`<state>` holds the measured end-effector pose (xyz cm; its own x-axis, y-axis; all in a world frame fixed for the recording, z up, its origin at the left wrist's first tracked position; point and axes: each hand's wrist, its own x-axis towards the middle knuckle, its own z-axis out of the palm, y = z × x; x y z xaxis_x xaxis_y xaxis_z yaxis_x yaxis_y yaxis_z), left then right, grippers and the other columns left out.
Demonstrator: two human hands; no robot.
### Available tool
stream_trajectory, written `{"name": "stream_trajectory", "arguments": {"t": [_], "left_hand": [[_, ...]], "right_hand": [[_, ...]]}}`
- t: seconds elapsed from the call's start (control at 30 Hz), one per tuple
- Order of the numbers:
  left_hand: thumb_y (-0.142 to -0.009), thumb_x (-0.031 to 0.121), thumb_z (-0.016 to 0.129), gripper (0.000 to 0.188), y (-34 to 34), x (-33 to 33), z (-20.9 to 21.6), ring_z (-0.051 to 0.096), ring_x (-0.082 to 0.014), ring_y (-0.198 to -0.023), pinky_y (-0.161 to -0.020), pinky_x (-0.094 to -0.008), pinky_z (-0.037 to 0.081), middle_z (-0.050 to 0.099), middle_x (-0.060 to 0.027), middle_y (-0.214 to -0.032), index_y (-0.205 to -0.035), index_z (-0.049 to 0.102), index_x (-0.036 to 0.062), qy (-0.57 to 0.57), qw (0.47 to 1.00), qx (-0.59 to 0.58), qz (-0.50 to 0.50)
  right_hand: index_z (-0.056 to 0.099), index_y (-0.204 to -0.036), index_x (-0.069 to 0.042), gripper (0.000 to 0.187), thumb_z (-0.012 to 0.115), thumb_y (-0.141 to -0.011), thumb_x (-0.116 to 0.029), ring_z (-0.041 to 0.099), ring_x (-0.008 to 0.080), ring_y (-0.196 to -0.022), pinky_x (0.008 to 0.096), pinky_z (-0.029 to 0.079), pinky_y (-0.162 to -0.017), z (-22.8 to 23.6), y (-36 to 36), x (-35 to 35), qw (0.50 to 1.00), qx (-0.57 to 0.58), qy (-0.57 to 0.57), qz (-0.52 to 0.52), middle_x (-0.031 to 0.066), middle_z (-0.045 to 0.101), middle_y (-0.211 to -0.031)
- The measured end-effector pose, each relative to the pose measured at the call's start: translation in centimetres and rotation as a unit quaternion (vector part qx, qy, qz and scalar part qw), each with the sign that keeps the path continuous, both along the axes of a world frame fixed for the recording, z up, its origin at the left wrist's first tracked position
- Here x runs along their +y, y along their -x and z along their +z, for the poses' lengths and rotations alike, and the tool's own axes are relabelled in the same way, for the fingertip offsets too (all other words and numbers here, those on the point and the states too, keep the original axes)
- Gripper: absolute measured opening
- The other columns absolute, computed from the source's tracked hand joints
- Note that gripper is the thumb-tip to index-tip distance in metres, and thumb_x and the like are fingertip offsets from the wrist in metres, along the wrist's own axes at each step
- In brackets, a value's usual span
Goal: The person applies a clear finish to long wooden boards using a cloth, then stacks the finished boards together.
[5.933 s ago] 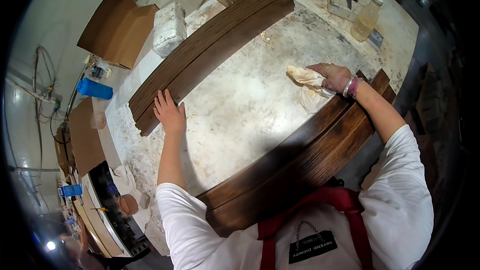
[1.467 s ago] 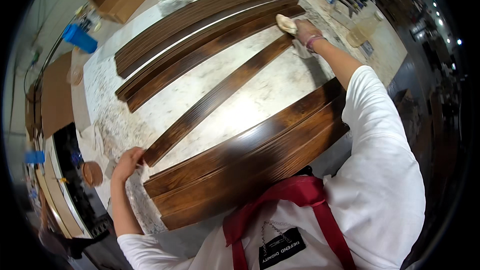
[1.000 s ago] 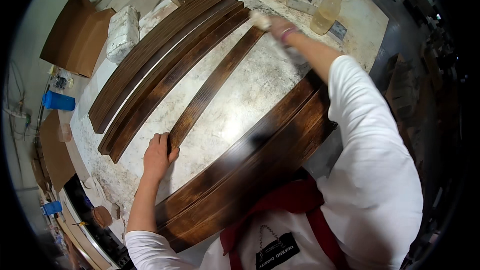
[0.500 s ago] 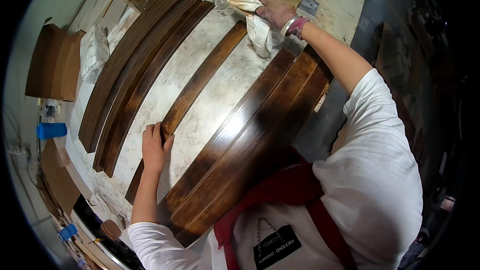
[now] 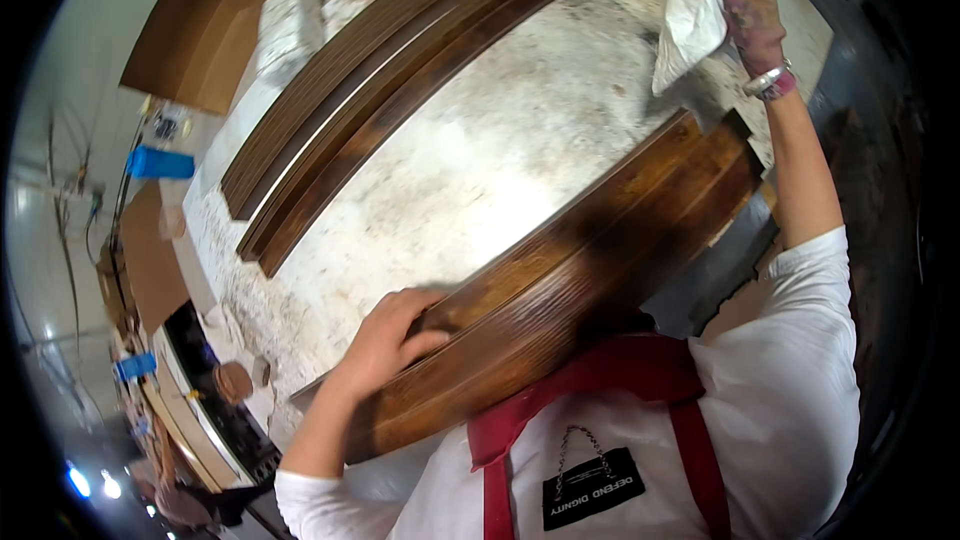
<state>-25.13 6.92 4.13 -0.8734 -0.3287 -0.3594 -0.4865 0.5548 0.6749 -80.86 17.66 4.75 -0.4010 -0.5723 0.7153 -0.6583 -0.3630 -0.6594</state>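
Observation:
My left hand [image 5: 385, 340] lies on the left end of the top board of a stack of long, curved, dark-stained wooden boards [image 5: 590, 260] at the near edge of the worktable [image 5: 470, 160]. Its fingers curl over the board's far edge. My right hand [image 5: 750, 10] is raised at the far right, closed on a crumpled pale rag [image 5: 690, 25] that hangs above the table. A second group of dark curved boards [image 5: 380, 80] lies side by side across the far left of the table.
Brown cardboard boxes [image 5: 200, 35] stand beyond the table at the upper left, with a blue object [image 5: 160, 162] below them. Small items crowd the table's far edge. More cardboard and clutter sit along the left, lower down.
The single board lying across the middle of the table has gone; it now sits with the far group. My left hand moved onto the near stack. My right hand lifted the rag.

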Motion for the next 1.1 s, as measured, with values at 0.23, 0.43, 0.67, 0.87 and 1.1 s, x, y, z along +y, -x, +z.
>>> {"name": "stream_trajectory", "arguments": {"t": [0.23,0.43,0.67,0.87,1.1], "left_hand": [[-0.087,0.037,0.064,0.053,-2.6,-9.8,-5.4,0.053,-0.0347,-0.117,-0.100,-0.0395,0.042,0.051,-0.0199,-0.132,-0.130,0.052,0.0066,0.131,0.987,-0.005,0.094],[-0.085,0.040,0.064,0.069,-3.6,-16.9,-13.0,0.039,-0.0332,-0.130,-0.107,-0.0421,0.033,0.047,-0.0190,-0.134,-0.136,0.042,0.0000,0.415,0.872,-0.037,0.256],[-0.076,0.031,0.073,0.049,-1.9,-14.5,-12.1,0.049,-0.0355,-0.100,-0.089,-0.0426,0.042,0.052,-0.0173,-0.107,-0.112,0.058,0.0000,0.300,0.924,0.134,0.198],[-0.077,0.021,0.073,0.047,-1.8,-9.9,-12.1,0.047,-0.0370,-0.101,-0.088,-0.0440,0.039,0.050,-0.0180,-0.109,-0.113,0.053,-0.0015,0.246,0.950,0.109,0.161],[-0.080,0.022,0.069,0.048,-0.8,-8.9,-11.7,0.046,-0.0343,-0.105,-0.088,-0.0429,0.036,0.048,-0.0153,-0.114,-0.119,0.049,0.0021,0.269,0.946,0.095,0.151]], "right_hand": [[0.036,-0.141,0.002,0.062,0.055,-0.087,-0.024,0.048,0.0273,-0.124,0.0324,0.035,-0.103,-3.6,-6.9,-4.9,0.983,0.130,-0.131,0.017,0.0178,0.051,-0.134],[0.047,-0.134,-0.004,0.057,0.056,-0.079,-0.013,0.057,0.0250,-0.113,0.0309,0.041,-0.097,-5.2,-15.1,-8.6,0.951,0.035,-0.281,0.122,0.0146,0.060,-0.122],[0.051,-0.131,-0.009,0.060,0.068,-0.073,-0.009,0.055,0.0274,-0.117,0.0349,0.043,-0.099,-2.6,-24.5,-11.8,0.867,0.106,-0.479,0.082,0.0142,0.056,-0.129],[0.058,-0.111,-0.008,0.029,0.056,-0.084,-0.015,0.062,0.0282,-0.099,0.0399,0.052,-0.083,-10.6,-30.6,-17.1,0.806,0.374,-0.415,0.196,0.0132,0.061,-0.111],[0.058,-0.114,-0.006,0.030,0.051,-0.090,-0.022,0.059,0.0357,-0.106,0.0427,0.047,-0.090,-11.6,-3.9,-14.1,0.802,0.163,-0.552,-0.159,0.0213,0.061,-0.114]]}}
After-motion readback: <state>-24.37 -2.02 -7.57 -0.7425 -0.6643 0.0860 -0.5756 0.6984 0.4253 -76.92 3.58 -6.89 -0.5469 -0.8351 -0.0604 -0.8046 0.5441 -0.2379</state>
